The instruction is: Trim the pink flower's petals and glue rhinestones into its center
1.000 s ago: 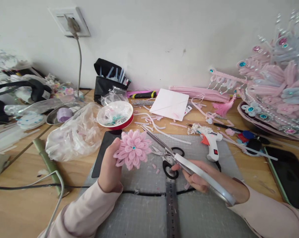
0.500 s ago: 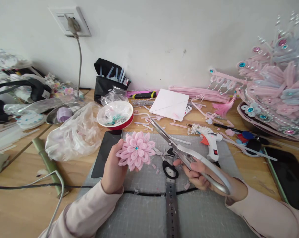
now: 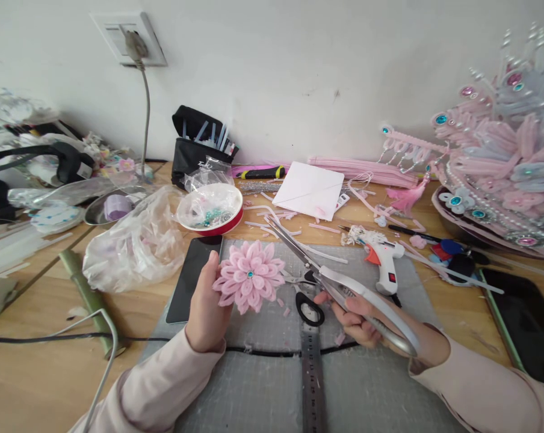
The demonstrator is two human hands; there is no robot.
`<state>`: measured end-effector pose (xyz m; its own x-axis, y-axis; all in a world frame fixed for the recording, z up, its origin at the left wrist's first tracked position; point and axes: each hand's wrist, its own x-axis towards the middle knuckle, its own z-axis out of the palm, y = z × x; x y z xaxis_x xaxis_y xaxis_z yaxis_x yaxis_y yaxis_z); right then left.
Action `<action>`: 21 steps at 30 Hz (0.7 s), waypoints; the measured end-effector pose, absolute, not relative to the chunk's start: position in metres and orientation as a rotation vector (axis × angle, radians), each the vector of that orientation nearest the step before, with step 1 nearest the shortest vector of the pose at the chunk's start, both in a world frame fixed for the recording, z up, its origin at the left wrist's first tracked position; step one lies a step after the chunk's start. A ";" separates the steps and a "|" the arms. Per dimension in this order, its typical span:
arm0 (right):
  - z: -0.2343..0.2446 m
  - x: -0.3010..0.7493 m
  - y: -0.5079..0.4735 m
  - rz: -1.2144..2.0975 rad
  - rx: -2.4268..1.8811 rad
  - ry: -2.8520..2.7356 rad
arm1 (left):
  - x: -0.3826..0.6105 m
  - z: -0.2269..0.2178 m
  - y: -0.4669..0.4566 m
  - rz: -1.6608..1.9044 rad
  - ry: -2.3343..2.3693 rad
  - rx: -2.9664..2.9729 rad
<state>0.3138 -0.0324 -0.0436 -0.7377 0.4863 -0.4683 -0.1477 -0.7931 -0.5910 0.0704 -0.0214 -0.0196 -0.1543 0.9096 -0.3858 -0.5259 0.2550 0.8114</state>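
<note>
A layered pink fuzzy flower (image 3: 250, 275) with a blue gem at its centre faces up in my left hand (image 3: 205, 310), whose fingers are mostly hidden behind the petals. My right hand (image 3: 360, 319) grips large scissors (image 3: 337, 278) with white-grey handles. Their blades point up and to the left, past the flower's right side, and look nearly closed. Beneath them, black-handled scissors (image 3: 309, 308) lie on the grey cutting mat (image 3: 263, 385), above a metal ruler (image 3: 313, 385). Small pink scraps are scattered around the mat.
A white and orange glue gun (image 3: 383, 261) rests right of the mat, near a phone (image 3: 525, 325). A red-white bowl (image 3: 211, 210) of beads and a plastic bag (image 3: 134, 246) stand left. A pink headdress (image 3: 506, 162) fills the right side. A black cable (image 3: 263, 353) crosses the mat.
The flower has shifted very slightly right and down in view. The large scissors' tips have moved slightly left and down. Both hands keep their holds.
</note>
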 end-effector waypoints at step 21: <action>-0.036 0.313 -0.039 2.398 -0.950 -0.819 | 0.073 -0.018 -0.026 1.144 1.202 0.752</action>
<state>0.3130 -0.0393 -0.0357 -0.6717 0.5764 -0.4654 -0.1710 -0.7319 -0.6596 0.0726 -0.0264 -0.0182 -0.0361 0.9482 -0.3157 -0.2684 0.2951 0.9170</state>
